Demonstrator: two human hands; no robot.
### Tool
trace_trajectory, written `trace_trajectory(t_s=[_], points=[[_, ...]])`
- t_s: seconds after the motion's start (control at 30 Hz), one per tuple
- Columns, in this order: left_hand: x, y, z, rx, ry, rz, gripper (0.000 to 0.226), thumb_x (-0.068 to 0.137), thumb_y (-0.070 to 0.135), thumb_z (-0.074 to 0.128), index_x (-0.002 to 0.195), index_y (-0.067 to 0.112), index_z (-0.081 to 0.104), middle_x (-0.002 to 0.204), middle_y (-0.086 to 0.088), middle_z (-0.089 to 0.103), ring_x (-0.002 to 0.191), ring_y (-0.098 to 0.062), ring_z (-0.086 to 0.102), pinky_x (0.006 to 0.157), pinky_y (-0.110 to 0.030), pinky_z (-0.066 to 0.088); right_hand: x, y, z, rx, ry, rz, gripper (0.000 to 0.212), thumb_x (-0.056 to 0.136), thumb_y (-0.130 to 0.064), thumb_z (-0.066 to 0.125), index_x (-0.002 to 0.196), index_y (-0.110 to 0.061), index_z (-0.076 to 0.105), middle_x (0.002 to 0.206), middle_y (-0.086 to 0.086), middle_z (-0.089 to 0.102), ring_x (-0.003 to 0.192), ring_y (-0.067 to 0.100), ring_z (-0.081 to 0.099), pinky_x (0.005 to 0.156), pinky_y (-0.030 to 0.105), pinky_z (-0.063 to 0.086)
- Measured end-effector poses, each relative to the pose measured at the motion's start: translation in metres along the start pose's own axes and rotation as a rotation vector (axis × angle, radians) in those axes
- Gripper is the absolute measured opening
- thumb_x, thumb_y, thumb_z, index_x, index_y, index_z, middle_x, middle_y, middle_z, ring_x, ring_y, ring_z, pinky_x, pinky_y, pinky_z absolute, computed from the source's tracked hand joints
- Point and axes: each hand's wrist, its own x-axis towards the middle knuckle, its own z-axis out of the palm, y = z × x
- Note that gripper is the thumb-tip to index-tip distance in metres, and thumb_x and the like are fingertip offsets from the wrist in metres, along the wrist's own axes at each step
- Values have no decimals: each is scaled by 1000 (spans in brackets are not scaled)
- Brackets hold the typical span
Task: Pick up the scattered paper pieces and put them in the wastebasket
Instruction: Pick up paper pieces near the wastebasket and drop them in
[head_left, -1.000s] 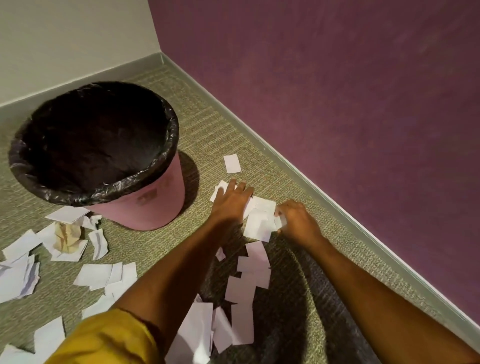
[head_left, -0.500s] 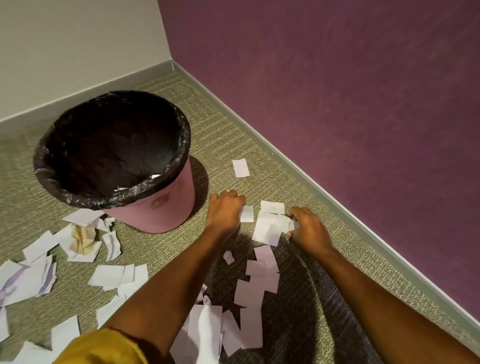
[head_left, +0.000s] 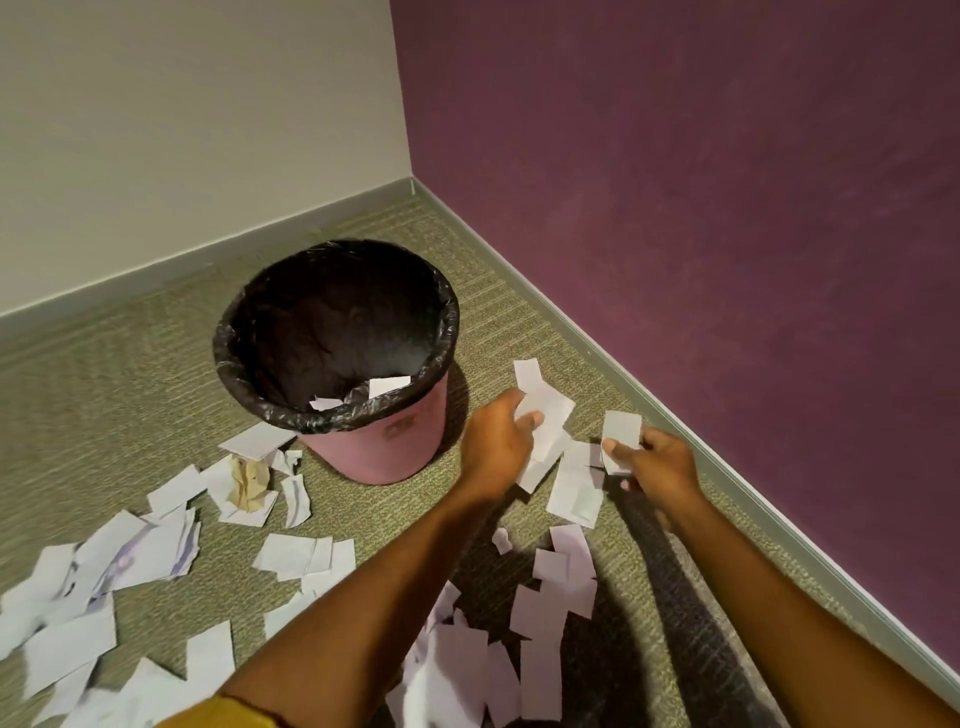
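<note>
**While both hands hold loose slips: hazards on the way to the basket**

Since neither load has reached the rim yet, each item is listed with its likely fault.

1. Left hand (head_left: 496, 441). The fingers are curled and the thumb is pressed onto a loose sheaf of white slips (head_left: 550, 415), just right of the wastebasket (head_left: 384, 447). The sheaf fans out past the grip. If the pinch slackens, the outer slips will probably drop on the carpet (head_left: 130, 395) short of the rim.

2. Right hand (head_left: 657, 467). The thumb and forefinger pinch a single slip (head_left: 621, 431) near its lower edge, and the other fingers are curled beneath. Whether they hold more cannot be told. This is a thin hold on one edge, and a quick swing could flick the slip free.

3. Wastebasket. It is pink with a black liner folded over the rim, and it stands upright on the carpet near the corner where the walls meet. A few white pieces (head_left: 387, 385) lie inside against its near wall. It looks light, so a passing forearm might tip it and spill them.

4. Remaining pieces. Flat slips (head_left: 574, 488) lie on the carpet between the hands, and a trail (head_left: 545, 613) runs back toward the person. A broad scatter (head_left: 130, 561) lies to the left, with a crumpled tan piece (head_left: 248, 480) just left of the basket. Most of the task looks undone. Flat paper on carpet gives no raised edge, so fingers may push it along rather than lift it.
</note>
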Motion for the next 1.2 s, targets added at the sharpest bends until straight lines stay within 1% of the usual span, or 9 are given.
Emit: trace_trajectory(t_s=[0.3,0.43,0.53,0.67,0.77,0.83,0.93,1.07,1.2], points=[[5,86,-79,-575,305,-38,19,105,25,62,122,17,65,111,2,73,95,-16,68,70,-26,51,-62,-160,33,518,-408,-128,28,103,-15,69,131,-14,72,114,6,81,80,15,76,52,23,59],[13,93,-142,-720,459,-86,12,105,21,59,116,20,62,104,9,69,91,-7,66,71,-25,53,-88,-222,62,505,-568,-168,29,104,-21,69,132,-11,70,118,10,81,91,22,80,61,30,65],[23,80,-184,-811,475,-229,17,105,23,57,121,21,61,112,1,72,97,-17,71,79,-36,63,-100,-250,93,404,-642,-154,26,104,-26,70,126,-11,69,119,10,81,103,24,80,75,38,67],[26,57,-223,-883,412,-382,23,108,32,56,115,12,65,91,-1,70,72,-17,69,51,-22,53,-107,-261,133,276,-689,-97,33,103,-29,72,128,-8,69,121,14,80,105,28,79,82,47,67],[21,40,-235,-910,348,-430,32,110,45,52,111,14,63,88,-2,66,74,-21,67,64,-31,56,-110,-261,151,235,-730,-57,37,103,-31,72,130,-6,66,105,12,83,88,24,80,77,44,68],[21,29,-239,-948,319,-458,67,95,68,57,133,13,57,113,-10,72,95,-29,72,80,-39,59,-109,-259,157,238,-724,-47,34,104,-30,72,128,-7,65,100,8,82,83,20,80,69,39,67],[54,-18,-222,-978,327,-485,108,61,92,59,148,29,53,143,-7,68,125,-37,67,102,-59,53,-99,-252,164,252,-680,-34,49,99,-34,78,138,-11,59,141,15,64,121,30,68,83,45,66],[46,-4,-223,-982,375,-465,107,58,95,59,143,30,58,139,-5,69,124,-36,67,101,-63,54,-93,-248,159,333,-664,-31,61,97,-30,80,148,-11,52,147,15,54,132,37,57,99,54,62],[-1,61,-225,-869,476,-232,50,96,68,56,115,22,67,108,-4,73,101,-26,72,90,-47,59,-80,-246,137,442,-622,-88,33,100,-20,76,129,-9,65,130,18,70,112,35,75,91,48,66]])
